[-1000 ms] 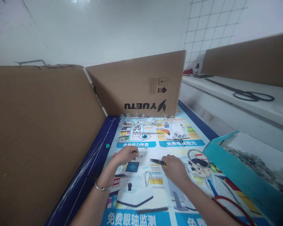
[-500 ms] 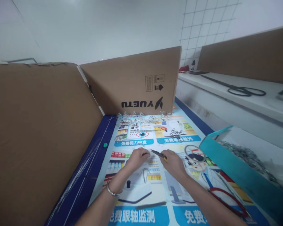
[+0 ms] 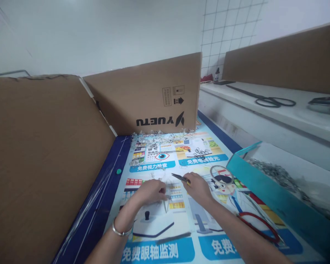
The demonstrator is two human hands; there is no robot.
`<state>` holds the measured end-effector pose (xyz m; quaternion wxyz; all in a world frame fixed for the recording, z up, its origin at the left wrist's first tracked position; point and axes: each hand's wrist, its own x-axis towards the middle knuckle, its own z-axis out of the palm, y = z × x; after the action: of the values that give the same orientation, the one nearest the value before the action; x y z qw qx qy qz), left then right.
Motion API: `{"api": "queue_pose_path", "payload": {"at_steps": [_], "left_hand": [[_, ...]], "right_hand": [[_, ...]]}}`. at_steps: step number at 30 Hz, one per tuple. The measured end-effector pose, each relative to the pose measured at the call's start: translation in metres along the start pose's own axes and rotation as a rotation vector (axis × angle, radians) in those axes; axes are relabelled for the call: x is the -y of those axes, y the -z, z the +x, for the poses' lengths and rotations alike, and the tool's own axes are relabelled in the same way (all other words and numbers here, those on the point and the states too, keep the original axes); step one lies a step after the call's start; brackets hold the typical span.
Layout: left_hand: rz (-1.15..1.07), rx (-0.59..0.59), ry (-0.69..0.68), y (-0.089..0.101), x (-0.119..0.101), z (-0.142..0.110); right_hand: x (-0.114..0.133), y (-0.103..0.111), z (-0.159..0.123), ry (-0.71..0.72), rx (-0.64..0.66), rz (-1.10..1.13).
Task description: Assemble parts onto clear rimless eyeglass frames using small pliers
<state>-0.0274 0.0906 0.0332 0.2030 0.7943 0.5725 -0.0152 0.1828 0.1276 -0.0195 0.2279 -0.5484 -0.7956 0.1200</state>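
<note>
L hand point(image 3: 150, 192) – bare, w/ a thin silver-coloured bangle point(image 3: 122, 233) round the L forearm point(image 3: 106, 247), back from the fingers point(image 3: 162, 189) & past the wrist. Bangle's narrow, rounded & shiny, metal-looking; fine detail too small to tell. R hand point(image 3: 197, 187) & R forearm point(image 3: 232, 223) – bare too, from fingers back.

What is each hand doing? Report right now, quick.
Left hand: fingers curled by the thin wires; whether it grips anything cannot be told.
Right hand: closed around the pliers.
</note>
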Motion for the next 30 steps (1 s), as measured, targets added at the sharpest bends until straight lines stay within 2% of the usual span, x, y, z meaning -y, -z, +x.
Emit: {"api": "queue_pose_path", "payload": {"at_steps": [3, 10, 15, 21, 26, 30], "left_hand": [[0.035, 0.038, 0.037, -0.006, -0.007, 0.001], [0.001, -0.065, -0.079, -0.016, -0.004, 0.002], [-0.012, -0.082, -0.122, -0.009, -0.003, -0.003], [-0.013, -0.110, -0.111, -0.004, -0.008, -0.008], [-0.153, -0.108, -0.135, 0.006, -0.005, -0.008], [-0.293, -0.132, -0.076, 0.014, 0.002, -0.006]], "right_hand": [[0.000, 0.000, -0.001, 0.010, -0.008, -0.005], [0.001, 0.001, -0.001, 0.018, 0.012, -0.026], [0.000, 0.001, -0.001, 0.043, 0.020, -0.036], [0.002, 0.002, -0.001, 0.056, 0.027, -0.055], [0.003, 0.004, -0.001, 0.044, 0.032, -0.053], [0.003, 0.004, -0.001, 0.036, 0.041, -0.034]]}}
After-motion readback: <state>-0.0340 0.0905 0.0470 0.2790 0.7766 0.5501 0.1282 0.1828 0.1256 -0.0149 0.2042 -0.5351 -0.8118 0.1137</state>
